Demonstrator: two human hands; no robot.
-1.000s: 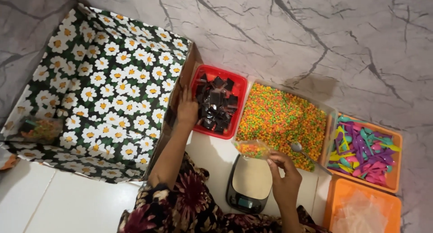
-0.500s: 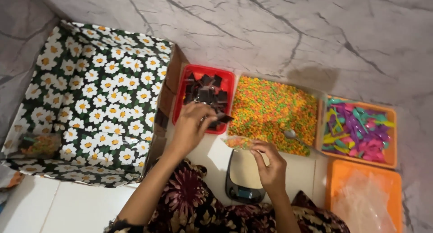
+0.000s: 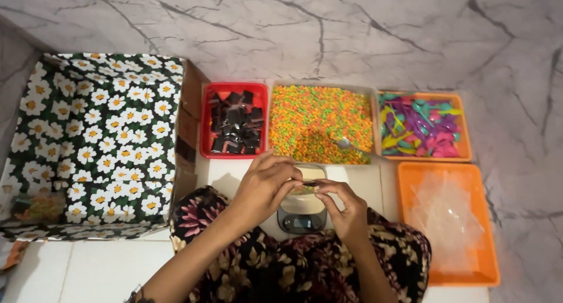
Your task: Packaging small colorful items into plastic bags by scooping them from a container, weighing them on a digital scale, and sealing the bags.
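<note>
Both hands meet just above a small digital scale (image 3: pixel 301 216). My left hand (image 3: pixel 265 184) and my right hand (image 3: pixel 343 204) pinch a small clear packet of coloured candy (image 3: pixel 305 188) between their fingertips. Whether the dark piece from the red tray is still in my left hand is hidden by the fingers. Behind the hands lie a red tray of dark square packets (image 3: pixel 233 122) and a wide tray of tiny multicoloured candy (image 3: pixel 319 124) with a metal spoon (image 3: pixel 346 143) in it.
An orange tray of coloured plastic pieces (image 3: pixel 423 126) sits at the back right. In front of it an orange tray (image 3: pixel 447 224) holds clear bags. A big box lined with daisy-print fabric (image 3: pixel 94 141) fills the left. Marbled floor surrounds everything.
My left hand left the red tray and came back to the scale, joining my right hand on the small candy packet. The camera tilted slightly.
</note>
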